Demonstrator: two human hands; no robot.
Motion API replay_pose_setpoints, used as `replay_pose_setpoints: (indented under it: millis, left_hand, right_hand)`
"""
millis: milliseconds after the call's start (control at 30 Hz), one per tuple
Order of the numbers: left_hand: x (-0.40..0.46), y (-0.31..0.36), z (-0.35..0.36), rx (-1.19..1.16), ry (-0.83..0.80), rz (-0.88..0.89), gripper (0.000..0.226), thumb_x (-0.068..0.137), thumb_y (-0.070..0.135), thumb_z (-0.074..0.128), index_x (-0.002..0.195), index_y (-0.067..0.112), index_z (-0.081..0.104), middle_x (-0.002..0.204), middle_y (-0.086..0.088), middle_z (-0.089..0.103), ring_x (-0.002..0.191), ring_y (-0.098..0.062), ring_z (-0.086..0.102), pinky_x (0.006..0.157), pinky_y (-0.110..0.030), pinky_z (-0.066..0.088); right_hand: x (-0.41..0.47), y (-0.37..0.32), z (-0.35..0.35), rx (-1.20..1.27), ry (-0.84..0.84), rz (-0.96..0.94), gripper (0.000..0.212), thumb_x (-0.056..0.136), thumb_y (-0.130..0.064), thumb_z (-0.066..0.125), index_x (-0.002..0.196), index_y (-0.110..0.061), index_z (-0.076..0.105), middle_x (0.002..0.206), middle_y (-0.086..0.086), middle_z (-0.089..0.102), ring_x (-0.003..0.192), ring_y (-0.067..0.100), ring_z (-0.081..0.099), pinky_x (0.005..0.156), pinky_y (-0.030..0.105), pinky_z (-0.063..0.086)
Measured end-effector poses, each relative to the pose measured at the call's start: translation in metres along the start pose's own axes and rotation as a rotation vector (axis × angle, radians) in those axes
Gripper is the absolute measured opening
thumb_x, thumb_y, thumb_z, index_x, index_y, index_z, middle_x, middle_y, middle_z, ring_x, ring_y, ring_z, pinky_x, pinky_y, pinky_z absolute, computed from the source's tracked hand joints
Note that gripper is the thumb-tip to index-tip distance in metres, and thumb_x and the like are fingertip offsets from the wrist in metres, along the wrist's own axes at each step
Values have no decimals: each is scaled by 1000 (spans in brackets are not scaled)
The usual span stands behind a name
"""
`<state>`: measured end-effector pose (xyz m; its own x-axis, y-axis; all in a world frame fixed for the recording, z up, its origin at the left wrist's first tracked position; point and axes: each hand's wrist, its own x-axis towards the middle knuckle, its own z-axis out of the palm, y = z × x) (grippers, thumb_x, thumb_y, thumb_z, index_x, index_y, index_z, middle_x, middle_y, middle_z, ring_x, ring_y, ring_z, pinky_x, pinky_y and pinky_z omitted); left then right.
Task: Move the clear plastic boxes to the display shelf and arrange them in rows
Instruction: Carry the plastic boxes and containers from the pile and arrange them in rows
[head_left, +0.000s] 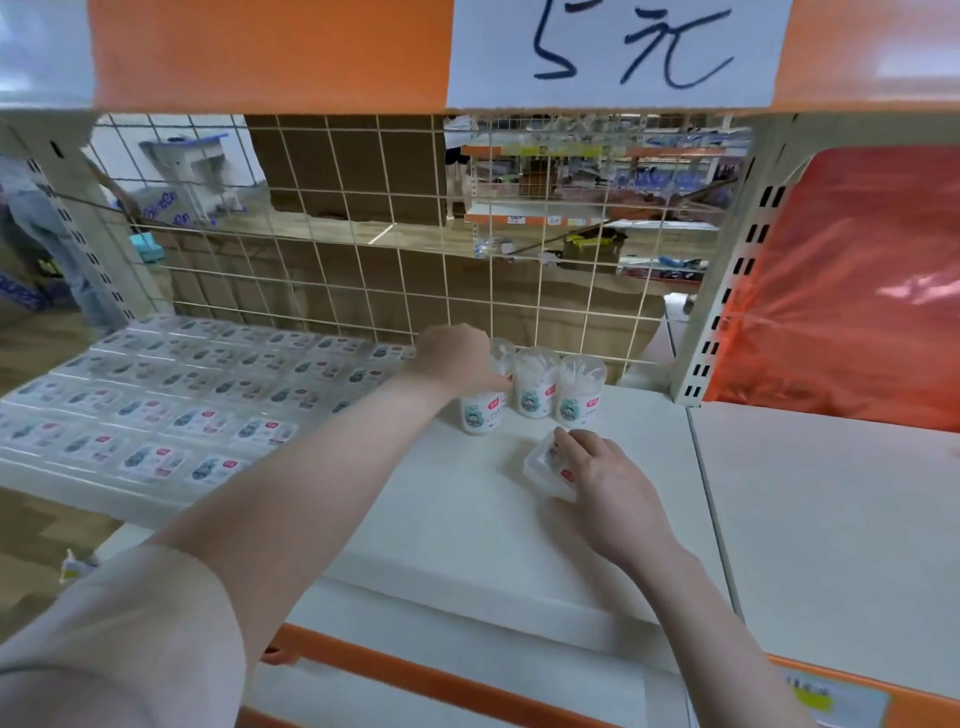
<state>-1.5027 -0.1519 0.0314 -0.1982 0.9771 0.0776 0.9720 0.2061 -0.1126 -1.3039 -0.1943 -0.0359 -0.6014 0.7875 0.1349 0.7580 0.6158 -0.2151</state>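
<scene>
Flat clear plastic boxes (156, 410) with small printed labels lie in neat rows across the left half of the white display shelf (415, 499). My right hand (605, 478) rests on one more flat clear box (545, 462), fingers curled over it, on the bare shelf to the right of the rows. My left hand (457, 361) reaches to the back and grips the top of a clear round cotton-swab tub (480, 410). Two more round tubs (556, 387) stand beside it.
A white wire grid (363, 249) closes the back of the shelf. A perforated upright post (727, 291) stands at the right, with an orange plastic sheet (852, 280) beyond it. An upper shelf edge carries a handwritten price sign (618, 52). A person stands behind the grid at far left.
</scene>
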Motion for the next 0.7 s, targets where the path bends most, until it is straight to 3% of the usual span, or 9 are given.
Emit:
replay_pose_setpoints:
  millis: [133,267,467,700]
  left_hand:
    - [3,-1,5,-16,16,11,46,83,58,56,77,13,48,74,0,47,74,-22,48,59,-25,30]
    - [5,0,9,-2,30,21,44,83,57,57,78,14,51,70,1,47,73,-22,48,49,-24,23]
    - [8,0,14,-17,66,21,45,79,59,60,76,15,50,65,3,44,71,-22,49,59,-27,31]
    - [1,-4,11,-49,122,86,50,82,63,54,79,13,48,74,0,50,72,-22,50,53,-24,26]
  right_hand:
    - [4,-5,4,4,-13,15,70,85,-32,59,145,-19,24,140,-4,37,124,18,37,92,25,37]
    - [6,-9,6,6,-27,27,71,86,-33,58,146,-19,23,140,-5,36,125,18,37,92,24,36]
    - [6,-10,6,1,-25,43,71,86,-33,58,146,-19,22,140,-4,37,124,18,37,91,23,35]
    - [3,-7,2,15,-28,33,74,87,-35,57,148,-19,19,142,-5,34,126,17,35,92,22,33]
